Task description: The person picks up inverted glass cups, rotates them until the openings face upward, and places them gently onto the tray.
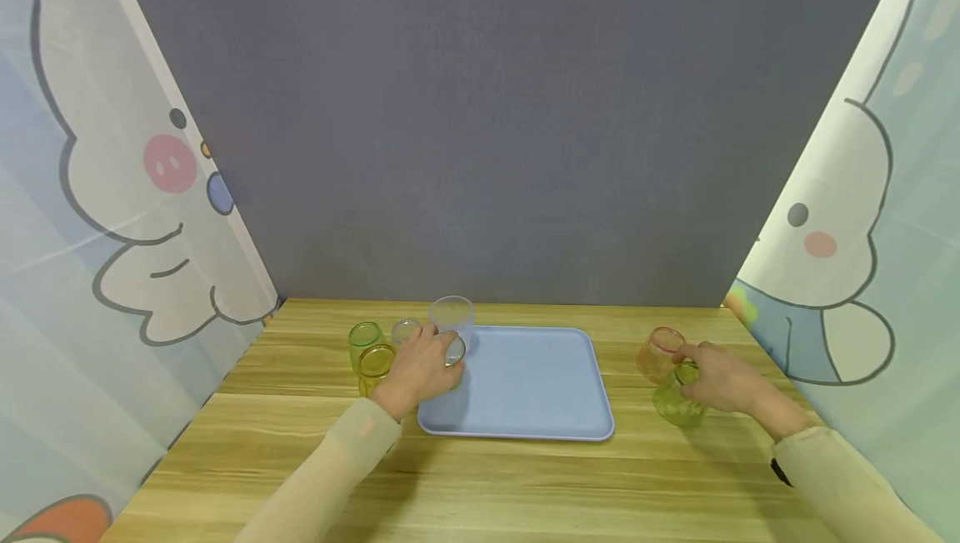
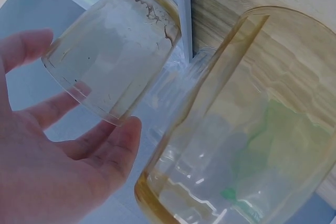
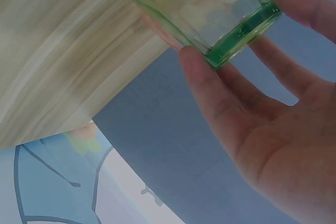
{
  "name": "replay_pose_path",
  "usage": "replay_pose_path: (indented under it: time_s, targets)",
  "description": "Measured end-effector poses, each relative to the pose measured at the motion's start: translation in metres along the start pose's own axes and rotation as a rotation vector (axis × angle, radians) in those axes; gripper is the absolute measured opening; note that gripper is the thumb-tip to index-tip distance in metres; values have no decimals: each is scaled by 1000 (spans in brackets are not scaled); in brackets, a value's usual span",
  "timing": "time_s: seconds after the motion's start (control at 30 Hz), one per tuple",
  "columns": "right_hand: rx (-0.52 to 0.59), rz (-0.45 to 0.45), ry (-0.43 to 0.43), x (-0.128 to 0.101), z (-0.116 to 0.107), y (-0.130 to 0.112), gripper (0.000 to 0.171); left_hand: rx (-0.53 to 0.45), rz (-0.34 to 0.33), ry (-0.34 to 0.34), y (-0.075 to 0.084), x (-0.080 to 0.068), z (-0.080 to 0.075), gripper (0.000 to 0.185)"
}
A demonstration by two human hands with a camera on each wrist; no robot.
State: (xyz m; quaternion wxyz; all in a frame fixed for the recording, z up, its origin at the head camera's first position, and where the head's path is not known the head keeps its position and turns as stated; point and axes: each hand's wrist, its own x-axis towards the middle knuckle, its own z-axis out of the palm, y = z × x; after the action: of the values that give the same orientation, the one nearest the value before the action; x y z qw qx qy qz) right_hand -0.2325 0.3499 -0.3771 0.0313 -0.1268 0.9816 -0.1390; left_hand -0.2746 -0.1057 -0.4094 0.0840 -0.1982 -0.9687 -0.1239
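My left hand (image 1: 441,357) grips a small pale glass (image 1: 454,350) at the left edge of the light blue tray (image 1: 525,410). In the left wrist view the fingers (image 2: 113,145) curl round that tilted glass (image 2: 113,51), and an amber glass (image 2: 247,129) stands close beside it. My right hand (image 1: 688,374) holds a green glass (image 1: 678,400) on the table right of the tray. The right wrist view shows the thumb and fingertips (image 3: 210,87) pinching the green glass (image 3: 210,3) near its thick base. An orange-pink glass (image 1: 658,351) stands just behind it.
Left of the tray stand a green glass (image 1: 364,337), an amber glass (image 1: 374,364) and a small clear glass (image 1: 403,331). A taller clear cup (image 1: 452,315) stands at the tray's back left corner. Grey and cartoon-printed panels wall in the wooden table (image 1: 480,476).
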Motion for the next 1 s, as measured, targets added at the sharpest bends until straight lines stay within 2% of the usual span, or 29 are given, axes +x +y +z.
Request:
replay_pose_path:
  time_s: [0.4,0.63,1.0]
  targets:
    - [57,-19,3,1,-10,-6,48,-13,0,0,2,-3,-2,52]
    - [106,-81,80,0,-10,-10,45,-11,-4,4,4,-6,-4,49]
    - [162,-94,140,1,-8,-20,38,-11,0,46,8,-8,-9,47]
